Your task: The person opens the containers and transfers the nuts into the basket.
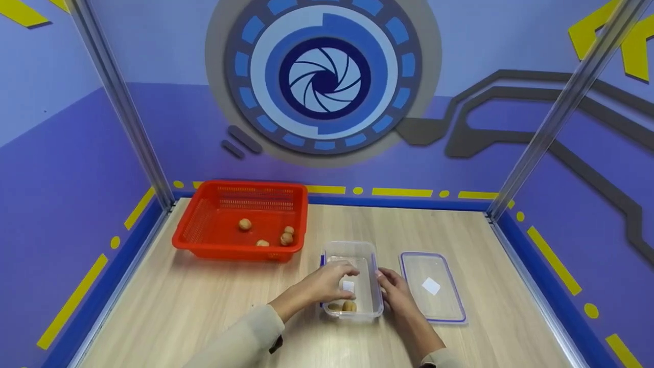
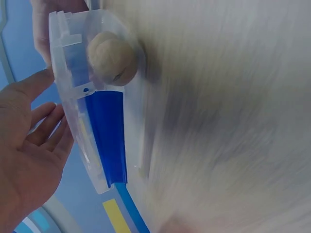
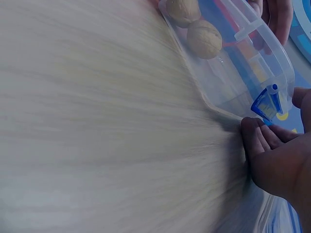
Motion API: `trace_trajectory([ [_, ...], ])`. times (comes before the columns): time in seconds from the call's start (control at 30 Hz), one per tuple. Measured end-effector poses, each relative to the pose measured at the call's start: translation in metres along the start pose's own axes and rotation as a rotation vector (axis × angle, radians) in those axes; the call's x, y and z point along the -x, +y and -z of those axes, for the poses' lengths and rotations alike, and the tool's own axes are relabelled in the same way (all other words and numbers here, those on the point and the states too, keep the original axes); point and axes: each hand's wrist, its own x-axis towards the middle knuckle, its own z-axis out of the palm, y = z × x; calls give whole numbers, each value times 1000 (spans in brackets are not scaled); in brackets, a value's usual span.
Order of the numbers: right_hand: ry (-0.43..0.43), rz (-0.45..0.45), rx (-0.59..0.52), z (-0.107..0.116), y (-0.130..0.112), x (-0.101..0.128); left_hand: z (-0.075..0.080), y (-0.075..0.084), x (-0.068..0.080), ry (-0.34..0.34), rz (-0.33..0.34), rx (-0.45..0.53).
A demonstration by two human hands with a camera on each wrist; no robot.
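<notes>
A clear plastic food container with blue side latches stands uncovered on the table. Two walnuts lie at its near end; they also show through the wall in the right wrist view. My left hand is over the container from the left, thumb and fingers apart with nothing between them. In the left wrist view its fingers appear beyond the near rim. My right hand holds the container's right side, thumb at the rim and fingers low against the outer wall, beside a blue latch.
The clear lid with a blue seal and a white label lies flat to the right of the container. A red basket holding several walnuts stands at the back left. Blue walls enclose the wooden table.
</notes>
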Motion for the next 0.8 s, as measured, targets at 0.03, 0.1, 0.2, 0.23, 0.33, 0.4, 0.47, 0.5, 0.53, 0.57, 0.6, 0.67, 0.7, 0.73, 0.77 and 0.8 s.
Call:
trace_trajectory([
  [0.03,0,-4,0,0,0,0,-1,0,0,-11,-2,2],
  [0.1,-2,0,7,0,0,1,-3,0,1,-32,-13,3],
  [0.2,-9,11,-5,0,0,1,-7,-1,0,-55,-44,-2],
  [0.23,-13,17,-12,0,0,1,-8,-1,0,-63,-55,-5],
  [0.33,-22,32,-26,0,1,0,-12,-2,-1,-88,-76,-16],
  [0.4,-18,34,-22,-1,1,-1,-15,-3,-1,-106,-74,-21],
  [0.47,-11,35,-11,0,2,-1,-16,-3,-1,-118,-79,-28],
  [0.5,-9,36,-8,0,2,-1,-16,-3,-2,-123,-81,-35],
  [0.53,-6,33,-5,0,2,-1,-16,-3,-2,-128,-85,-38],
  [0.57,-3,31,-5,0,2,-1,-17,-3,-2,-134,-88,-40],
  [0.6,0,29,-5,0,2,-1,-16,-3,-2,-139,-92,-43],
  [0.67,4,27,-2,0,2,-1,-16,-2,-1,-148,-93,-49],
  [0.7,5,26,-1,0,2,-1,-16,-2,-1,-152,-93,-53],
  [0.73,6,24,3,0,1,-1,-16,-2,-1,-159,-89,-52],
  [0.77,6,20,3,0,1,-1,-16,-2,-1,-164,-86,-53],
  [0.8,5,17,5,1,1,0,-16,-1,-2,-169,-83,-53],
])
